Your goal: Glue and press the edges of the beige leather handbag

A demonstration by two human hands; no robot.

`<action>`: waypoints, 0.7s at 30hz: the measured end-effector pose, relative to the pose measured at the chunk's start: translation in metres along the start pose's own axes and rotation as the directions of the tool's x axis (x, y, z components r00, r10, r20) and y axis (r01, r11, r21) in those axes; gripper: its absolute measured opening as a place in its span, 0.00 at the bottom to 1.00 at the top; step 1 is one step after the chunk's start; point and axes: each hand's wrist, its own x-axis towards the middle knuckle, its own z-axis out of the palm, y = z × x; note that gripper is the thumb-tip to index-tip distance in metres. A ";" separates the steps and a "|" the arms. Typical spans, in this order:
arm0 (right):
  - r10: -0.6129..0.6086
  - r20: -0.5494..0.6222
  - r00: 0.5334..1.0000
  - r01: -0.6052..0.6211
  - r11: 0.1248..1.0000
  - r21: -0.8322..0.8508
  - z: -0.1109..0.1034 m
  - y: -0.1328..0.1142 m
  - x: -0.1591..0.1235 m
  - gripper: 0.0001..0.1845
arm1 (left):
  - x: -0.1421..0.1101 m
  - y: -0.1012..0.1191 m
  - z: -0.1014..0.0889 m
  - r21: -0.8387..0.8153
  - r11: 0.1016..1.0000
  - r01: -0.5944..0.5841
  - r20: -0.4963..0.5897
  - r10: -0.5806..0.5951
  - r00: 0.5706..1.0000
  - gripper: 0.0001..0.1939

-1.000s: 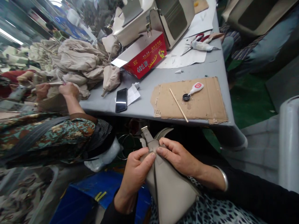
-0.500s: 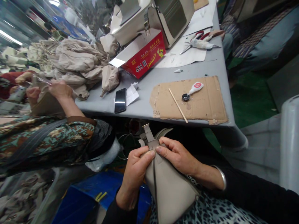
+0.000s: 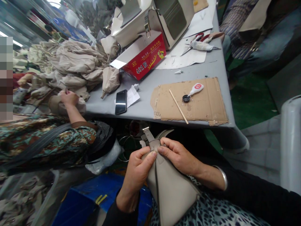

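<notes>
A beige bag rests in my lap, its narrow top pointing toward the table. My left hand pinches the left side of that top between thumb and fingers. Opposite it, my right hand grips the right side, the two thumb tips almost meeting at the seam. Between the hands a strap tab lies against the bag. A short strap with a metal buckle sticks up beyond it. The fingers behind the bag are hidden.
On the grey table lie a cardboard sheet with a glue bottle, black cap and wooden stick, a phone, a red box and pliers. A co-worker's hand handles beige material at left.
Both my hands keep their grip on the bag with hardly any shift. The buckle end has tipped slightly left and down. The co-worker's hand at left has moved right.
</notes>
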 end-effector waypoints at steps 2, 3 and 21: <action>0.000 0.002 1.000 0.000 1.000 0.006 0.001 -0.001 0.000 0.22 | 0.000 0.000 0.000 -0.006 1.000 0.010 0.010 -0.010 1.000 0.19; 0.001 0.003 1.000 -0.001 1.000 0.011 0.001 -0.001 0.000 0.22 | 0.000 0.000 0.000 -0.007 1.000 0.012 0.011 -0.012 1.000 0.20; 0.024 0.000 1.000 -0.024 1.000 -0.004 0.006 -0.004 0.000 0.26 | -0.001 -0.008 -0.005 -0.049 0.999 0.011 -0.003 -0.011 1.000 0.18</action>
